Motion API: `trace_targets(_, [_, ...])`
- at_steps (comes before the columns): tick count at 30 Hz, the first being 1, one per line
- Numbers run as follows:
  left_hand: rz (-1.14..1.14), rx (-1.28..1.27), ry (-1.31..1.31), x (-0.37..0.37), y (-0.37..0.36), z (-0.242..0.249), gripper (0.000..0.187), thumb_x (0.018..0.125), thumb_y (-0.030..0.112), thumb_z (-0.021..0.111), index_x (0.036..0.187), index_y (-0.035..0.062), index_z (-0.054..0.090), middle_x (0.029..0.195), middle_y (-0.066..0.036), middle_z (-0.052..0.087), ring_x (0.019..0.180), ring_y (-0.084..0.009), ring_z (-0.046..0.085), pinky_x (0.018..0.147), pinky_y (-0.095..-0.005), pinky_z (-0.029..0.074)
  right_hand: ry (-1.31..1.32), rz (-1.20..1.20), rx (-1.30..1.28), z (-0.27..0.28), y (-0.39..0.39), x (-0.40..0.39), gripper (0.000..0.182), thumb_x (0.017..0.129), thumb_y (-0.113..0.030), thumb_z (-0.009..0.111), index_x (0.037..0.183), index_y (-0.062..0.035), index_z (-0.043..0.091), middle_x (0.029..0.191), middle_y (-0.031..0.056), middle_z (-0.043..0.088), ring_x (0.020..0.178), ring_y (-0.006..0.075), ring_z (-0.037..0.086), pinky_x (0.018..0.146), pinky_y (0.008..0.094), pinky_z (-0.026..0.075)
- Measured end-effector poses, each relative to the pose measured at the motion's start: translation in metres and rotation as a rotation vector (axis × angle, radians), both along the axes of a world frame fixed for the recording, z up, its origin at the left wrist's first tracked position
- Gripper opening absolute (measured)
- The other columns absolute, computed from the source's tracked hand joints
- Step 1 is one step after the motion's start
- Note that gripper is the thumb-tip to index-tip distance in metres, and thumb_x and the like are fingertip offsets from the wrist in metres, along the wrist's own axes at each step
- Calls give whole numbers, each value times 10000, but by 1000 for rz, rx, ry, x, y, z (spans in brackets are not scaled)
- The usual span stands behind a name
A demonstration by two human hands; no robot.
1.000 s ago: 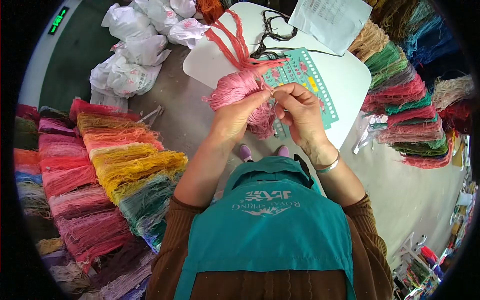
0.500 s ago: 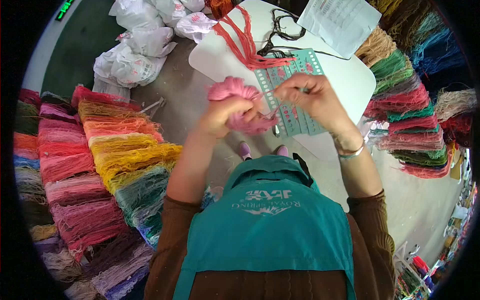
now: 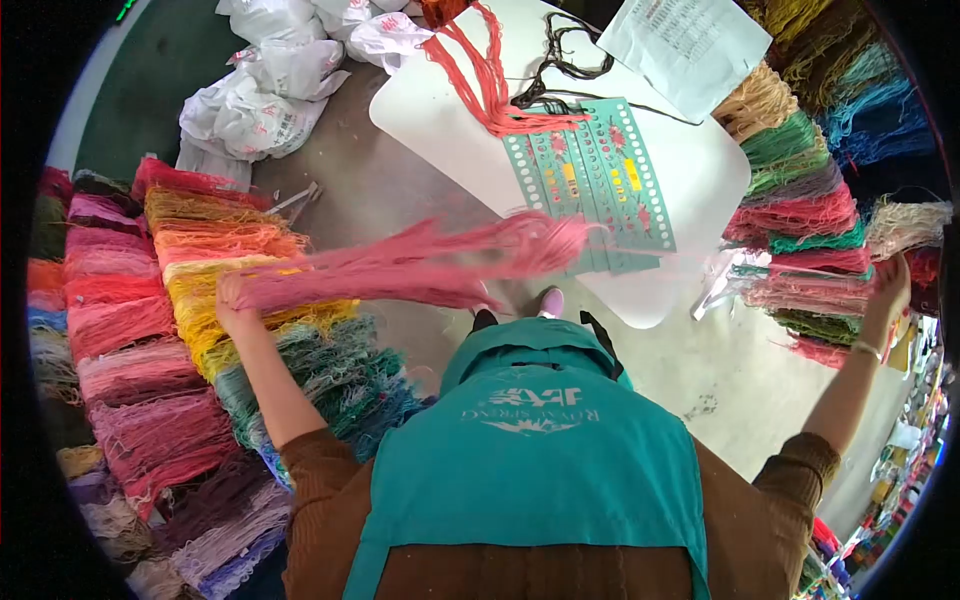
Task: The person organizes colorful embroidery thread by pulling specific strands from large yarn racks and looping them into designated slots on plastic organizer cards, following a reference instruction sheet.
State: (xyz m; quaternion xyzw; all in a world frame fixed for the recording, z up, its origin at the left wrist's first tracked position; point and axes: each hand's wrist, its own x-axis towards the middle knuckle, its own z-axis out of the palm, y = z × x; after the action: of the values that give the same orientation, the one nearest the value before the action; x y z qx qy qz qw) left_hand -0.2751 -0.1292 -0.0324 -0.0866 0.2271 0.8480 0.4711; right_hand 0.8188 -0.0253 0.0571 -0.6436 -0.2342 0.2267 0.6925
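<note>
A pink skein of thread stretches sideways in the air in front of the apron, blurred by motion. Its left end is gripped by my left hand, fingers closed round it, over the yellow and orange yarn. From the skein's right end a thin pink strand runs taut across to my right hand. That hand is far out to the right, its fingers closed on the strand, beside the hanging yarn bundles.
A white table ahead carries a green punched card, coral threads, black threads and a printed sheet. Colored yarn bundles line the left; more yarn hangs right. White plastic bags are piled behind.
My hands have moved far apart, left hand to the left and right hand to the right. The bunched pink skein is now drawn out long, with a strand pulled from it.
</note>
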Motion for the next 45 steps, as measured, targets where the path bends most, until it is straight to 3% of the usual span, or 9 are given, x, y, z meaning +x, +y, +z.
trace_targets(2, [-207,217,-130,-62,-22,-28,380,966,120,399,599,151,307,481,40,262,394,-77,268,404,-216,253,-587,-97,-80,3,-41,92,266,945,-151,482,1141,-22,606,920,45,624,759,125,577,682,256,500])
trace_targets(8, [-49,-25,335,-49,-5,-24,364,965,134,413,620,131,299,516,32,285,422,-80,288,397,-211,259,-1100,12,-54,72,-43,137,333,901,-103,506,1210,-24,604,1142,70,636,1009,148,593,874,284,481])
trace_targets(12, [-225,139,362,82,34,1,351,965,208,498,1207,-46,502,567,25,377,433,-47,303,396,-181,266,-1055,408,-142,80,21,-156,335,935,-106,478,1238,-25,596,1174,63,626,1008,121,582,839,238,438])
trace_targets(16, [-603,529,83,180,57,2,691,938,217,548,1482,26,167,636,38,406,458,-53,327,427,-211,312,-457,982,-14,40,68,-351,229,918,-54,482,1115,-59,599,940,56,664,835,93,576,683,192,403])
trace_targets(21, [-855,410,214,240,96,-46,397,933,271,542,1223,0,544,740,-36,545,537,-83,407,506,-222,374,-248,1615,41,-17,104,-496,296,933,-60,512,1224,-85,461,796,10,658,672,56,504,589,211,386])
trace_targets(28, [-832,3,735,349,145,0,167,893,193,620,956,40,602,755,-23,567,581,-74,454,524,-223,381,-208,1809,-55,-46,109,-566,417,921,-78,533,1311,-70,388,751,7,620,592,36,494,424,192,357])
trace_targets(29, [-854,14,705,351,151,-6,160,881,187,638,945,44,607,735,-11,558,578,-71,456,516,-220,374,-220,1812,-179,-38,109,-565,454,928,-10,513,1355,-86,377,788,9,605,783,52,555,732,201,421])
trace_targets(32, [-793,-52,615,356,158,-7,150,872,181,654,924,47,613,670,7,531,566,-70,463,503,-214,366,-240,1593,-7,-59,109,-570,332,882,-50,585,1210,-41,530,696,-1,594,589,39,490,486,217,402])
trace_targets(45, [-977,-599,460,361,170,-17,339,863,251,650,1117,29,616,941,-49,656,582,-126,537,525,-278,462,-651,1209,-90,-138,133,-565,123,839,-102,634,889,10,639,712,113,655,619,150,630,572,280,488])
